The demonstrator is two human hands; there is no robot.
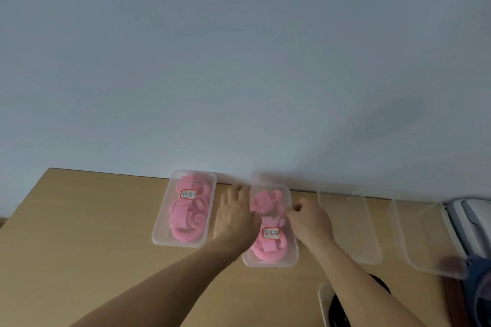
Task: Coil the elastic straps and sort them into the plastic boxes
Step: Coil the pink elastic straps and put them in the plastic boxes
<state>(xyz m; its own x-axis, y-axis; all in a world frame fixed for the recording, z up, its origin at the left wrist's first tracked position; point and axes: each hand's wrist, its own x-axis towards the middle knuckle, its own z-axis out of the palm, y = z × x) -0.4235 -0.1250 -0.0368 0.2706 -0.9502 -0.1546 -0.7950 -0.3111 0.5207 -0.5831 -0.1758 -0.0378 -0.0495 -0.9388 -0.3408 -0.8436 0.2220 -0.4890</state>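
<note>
Two lidded clear plastic boxes lie on the wooden table by the wall, each with a red-framed label and several coiled pink elastic straps inside. The left box (159,231) stands alone with its pink coils (187,220). My left hand (235,216) lies flat against the left edge of the middle box (292,252), fingers spread over its lid. My right hand (309,218) pinches the right rim of that same box, over its pink coils (268,247).
Two more clear boxes (350,223) (425,236) stand to the right along the wall, apparently without straps. A white box holding something black (342,308) sits at the bottom edge. A white device (473,220) is at far right. Bare tabletop (79,233) spreads left.
</note>
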